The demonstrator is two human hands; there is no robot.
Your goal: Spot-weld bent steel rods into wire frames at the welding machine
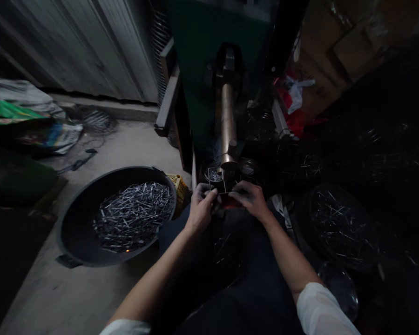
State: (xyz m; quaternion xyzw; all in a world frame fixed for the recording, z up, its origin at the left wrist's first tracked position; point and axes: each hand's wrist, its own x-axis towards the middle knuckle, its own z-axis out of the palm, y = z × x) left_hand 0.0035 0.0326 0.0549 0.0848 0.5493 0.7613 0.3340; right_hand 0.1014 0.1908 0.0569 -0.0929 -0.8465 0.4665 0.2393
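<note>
Both my hands are close together below the tip of a thick brass-coloured rod [227, 121] on a dark green machine [202, 70]. My left hand [201, 207] pinches a thin bent metal wire frame [225, 181], whose upright legs rise toward the rod's end. My right hand [250, 199] has its fingers closed at the right end of the same wire. Just behind the wire sits a small round container [214, 175] with tiny metal pieces in it. The fingertips and the lower part of the wire are dark and hard to make out.
To the left, a large black basin [68, 232] holds many short metal wires [134, 214], beside a yellow plastic crate [178, 186]. Another dark basin with wires [342, 228] stands at right. Corrugated metal wall [118, 46], printed sacks [24, 121] and cardboard boxes [356, 46] surround the machine.
</note>
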